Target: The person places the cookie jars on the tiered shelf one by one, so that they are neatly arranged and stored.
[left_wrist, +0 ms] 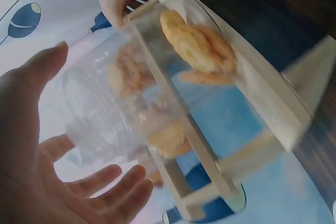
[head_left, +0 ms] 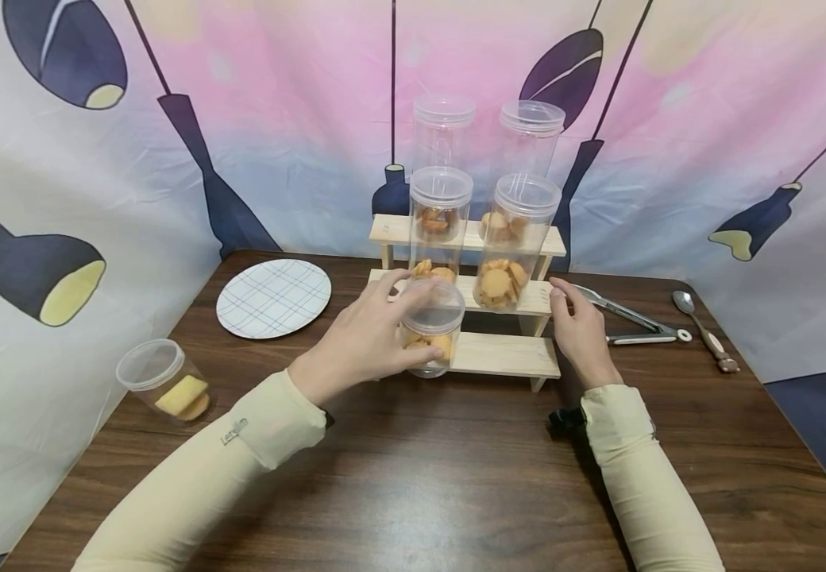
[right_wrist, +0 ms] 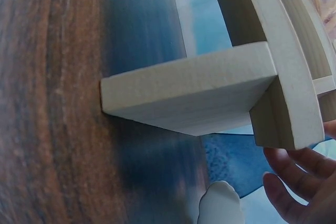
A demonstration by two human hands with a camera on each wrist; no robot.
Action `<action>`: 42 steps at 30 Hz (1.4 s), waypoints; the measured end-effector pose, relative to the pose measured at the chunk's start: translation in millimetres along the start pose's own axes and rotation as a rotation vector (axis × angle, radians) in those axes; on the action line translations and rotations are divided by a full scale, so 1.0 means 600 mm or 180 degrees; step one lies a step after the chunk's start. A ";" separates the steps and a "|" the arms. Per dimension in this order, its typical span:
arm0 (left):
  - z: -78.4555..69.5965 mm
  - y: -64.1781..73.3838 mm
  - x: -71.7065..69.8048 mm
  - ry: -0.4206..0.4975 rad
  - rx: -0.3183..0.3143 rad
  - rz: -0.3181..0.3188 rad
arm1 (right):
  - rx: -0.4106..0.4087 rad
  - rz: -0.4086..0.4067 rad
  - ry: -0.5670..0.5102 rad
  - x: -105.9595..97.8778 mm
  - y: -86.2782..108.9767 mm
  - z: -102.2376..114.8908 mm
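My left hand [head_left: 366, 338] is spread around a clear lidded jar [head_left: 436, 318] of cookies at the left of the bottom step of a wooden tiered stand [head_left: 506, 355]. In the left wrist view the jar [left_wrist: 100, 108] lies between thumb and fingers, with the fingertips spread. At the stand's right end is my right hand [head_left: 580, 330]. Seen from the right wrist, its fingers [right_wrist: 294, 174] are right at the end of a wooden step [right_wrist: 296, 93]. Two cookie jars stand on the middle step, the right one [head_left: 516, 242] fully visible, and two more jars [head_left: 530, 139] behind.
On the table's left side are a checked white plate [head_left: 273, 298] and a lidded jar [head_left: 170, 381] with yellow and brown pieces. Metal tongs [head_left: 631, 318] and a spoon [head_left: 706, 330] lie to the right of the stand. A printed cloth [head_left: 299, 159] hangs behind.
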State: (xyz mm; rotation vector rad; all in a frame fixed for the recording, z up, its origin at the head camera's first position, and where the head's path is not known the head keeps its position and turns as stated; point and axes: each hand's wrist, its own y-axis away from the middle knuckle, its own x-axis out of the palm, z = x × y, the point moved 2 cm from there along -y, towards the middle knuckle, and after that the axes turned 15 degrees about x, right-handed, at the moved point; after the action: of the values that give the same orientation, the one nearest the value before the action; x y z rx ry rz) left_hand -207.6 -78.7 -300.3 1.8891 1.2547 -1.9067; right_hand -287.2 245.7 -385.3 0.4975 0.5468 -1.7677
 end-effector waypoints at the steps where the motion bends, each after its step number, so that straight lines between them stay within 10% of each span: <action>1: 0.003 0.005 -0.004 -0.0060 0.0029 0.0002 | 0.0002 -0.0008 -0.0001 0.000 0.000 0.000; 16: 0.107 0.183 -0.116 -0.0518 -0.0374 -0.0151 | -0.0023 -0.0003 0.0000 0.003 0.001 0.000; 24: 0.160 0.282 -0.178 -0.0565 -0.1144 -0.0182 | -0.0015 -0.0043 -0.0002 0.000 -0.002 0.000; 30: 0.179 0.330 -0.185 -0.0515 -0.1529 -0.0062 | -0.0031 -0.0029 -0.0001 0.001 -0.003 -0.002; 42: 0.201 0.389 -0.168 -0.0512 -0.1645 -0.0003 | -0.0002 -0.0031 -0.0007 0.001 -0.001 0.000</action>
State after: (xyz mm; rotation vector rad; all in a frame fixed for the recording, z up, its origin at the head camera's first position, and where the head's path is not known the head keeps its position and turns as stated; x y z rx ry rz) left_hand -127.1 -346.7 -330.1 1.4415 1.5091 -1.5017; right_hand -288.1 245.3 -385.6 0.4931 0.5491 -1.7771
